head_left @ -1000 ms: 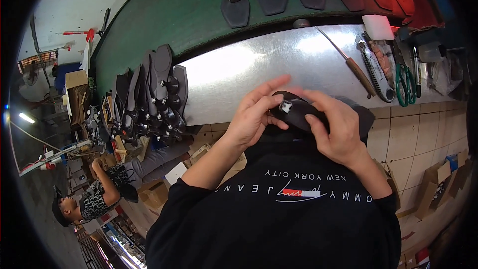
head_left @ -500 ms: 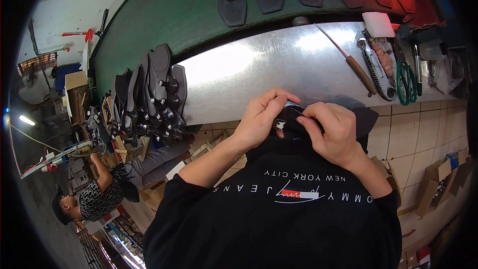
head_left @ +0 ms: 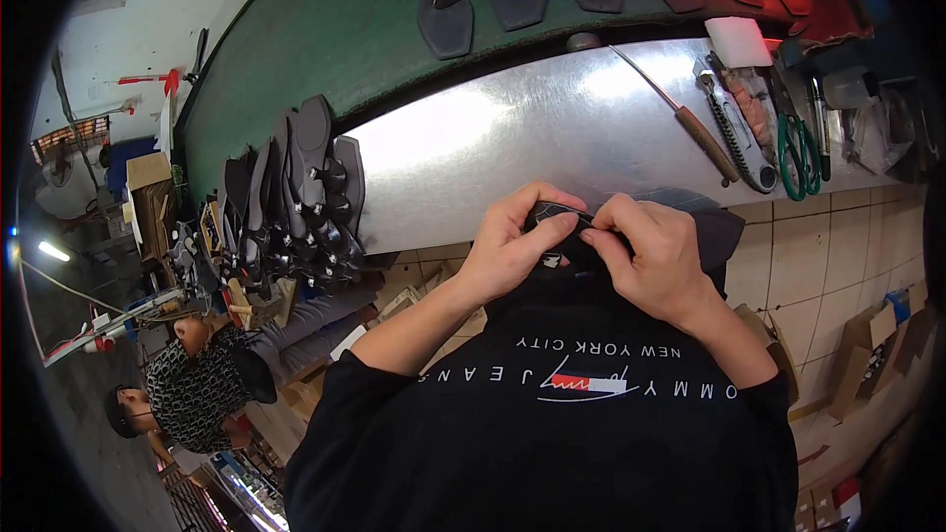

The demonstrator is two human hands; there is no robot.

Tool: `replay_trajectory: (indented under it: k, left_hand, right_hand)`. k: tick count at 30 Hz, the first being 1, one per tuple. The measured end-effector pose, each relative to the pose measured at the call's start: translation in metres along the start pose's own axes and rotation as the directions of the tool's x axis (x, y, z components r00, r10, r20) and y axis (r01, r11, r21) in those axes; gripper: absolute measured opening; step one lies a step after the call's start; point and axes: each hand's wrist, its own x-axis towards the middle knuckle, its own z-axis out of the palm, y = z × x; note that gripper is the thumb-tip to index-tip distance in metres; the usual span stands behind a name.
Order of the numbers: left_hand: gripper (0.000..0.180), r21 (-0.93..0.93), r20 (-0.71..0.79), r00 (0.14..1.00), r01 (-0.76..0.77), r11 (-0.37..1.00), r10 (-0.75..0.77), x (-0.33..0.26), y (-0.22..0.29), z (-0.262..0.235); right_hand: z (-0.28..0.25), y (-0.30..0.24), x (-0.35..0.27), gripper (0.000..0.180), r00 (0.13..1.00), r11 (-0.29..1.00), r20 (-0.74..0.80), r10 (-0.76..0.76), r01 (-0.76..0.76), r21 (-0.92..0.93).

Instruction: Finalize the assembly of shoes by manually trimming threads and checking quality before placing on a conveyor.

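Note:
A black thong sandal (head_left: 720, 238) is between my hands, close to my chest at the near edge of the metal bench top. Its dark sole sticks out past my right fingers. My left hand (head_left: 512, 246) grips the strap end, thumb on top and fingers curled round it. My right hand (head_left: 652, 254) pinches the strap edge right beside my left thumb. A small pale bit shows under my left fingers. The rest of the strap is hidden by my hands.
The metal bench top (head_left: 473, 158) carries a wooden-handled awl (head_left: 704, 143), a utility knife (head_left: 741, 133), green-handled scissors (head_left: 799, 158) and a white foam block (head_left: 737, 41). Dark sandals (head_left: 313, 192) are piled at left; several more line the green surface (head_left: 345, 20). A person (head_left: 202, 389) is at far left.
My left thumb has moved over the strap, closer to my right fingers, and more of the strap piece shows above it. At far left the other person has shifted slightly.

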Motion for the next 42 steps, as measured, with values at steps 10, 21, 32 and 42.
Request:
replay_trajectory:
  k: [10, 21, 32, 42]
  left_hand:
    - [0.012, -0.079, -0.154, 0.986, -0.081, 0.994, 0.068, 0.0, -0.001, 0.005]
    - [0.009, 0.086, -0.158, 0.934, -0.311, 0.947, 0.321, -0.001, 0.001, -0.017]
    - [0.043, -0.645, -0.413, 0.883, -0.109, 0.756, -0.225, 0.006, -0.036, -0.077]
    - [0.022, -0.962, 0.039, 0.92, 0.141, 0.235, -0.391, 0.027, -0.025, -0.03]
  right_hand:
    - [-0.005, -0.002, 0.006, 0.018, 0.989, 0.979, 0.006, 0.147, -0.146, 0.139]
    - [-0.015, 0.005, 0.036, 0.01, 0.99, 0.992, 0.127, -0.057, 0.042, 0.123]
    - [-0.015, 0.077, 0.033, 0.035, 0.967, 0.844, -0.254, 0.03, -0.161, -0.511]
    - [0.015, 0.006, -0.001, 0.052, 0.873, 0.694, 0.353, 0.336, -0.483, 0.534]
